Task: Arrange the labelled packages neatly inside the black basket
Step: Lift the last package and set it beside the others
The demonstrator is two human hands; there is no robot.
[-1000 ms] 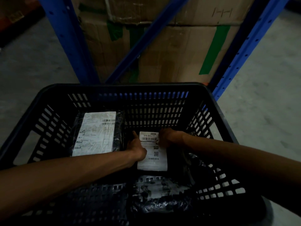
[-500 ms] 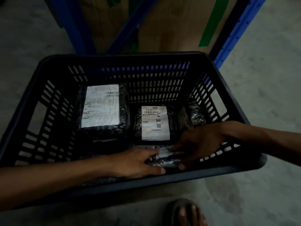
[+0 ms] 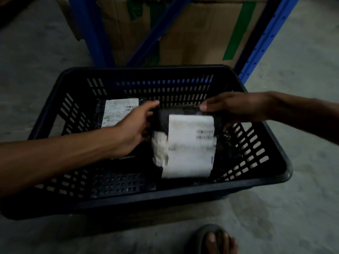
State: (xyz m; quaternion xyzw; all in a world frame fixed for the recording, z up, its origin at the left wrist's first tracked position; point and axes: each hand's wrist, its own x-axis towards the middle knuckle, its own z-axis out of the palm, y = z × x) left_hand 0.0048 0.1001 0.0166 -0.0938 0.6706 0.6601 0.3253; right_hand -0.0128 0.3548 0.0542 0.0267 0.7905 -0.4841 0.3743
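Two hands, left hand (image 3: 136, 125) and right hand (image 3: 232, 109), each grip pinching top corner of labelled package (image 3: 189, 145) above black basket (image 3: 165, 197), label up for neat placing.

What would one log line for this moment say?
both hands: left hand and right hand hold labelled package above black basket | second package lies at back left | label blurred

The basket (image 3: 165, 194) is matt slotted plastic, the package (image 3: 185, 142) glossy film under a paper label, the floor (image 3: 302, 208) rough concrete.
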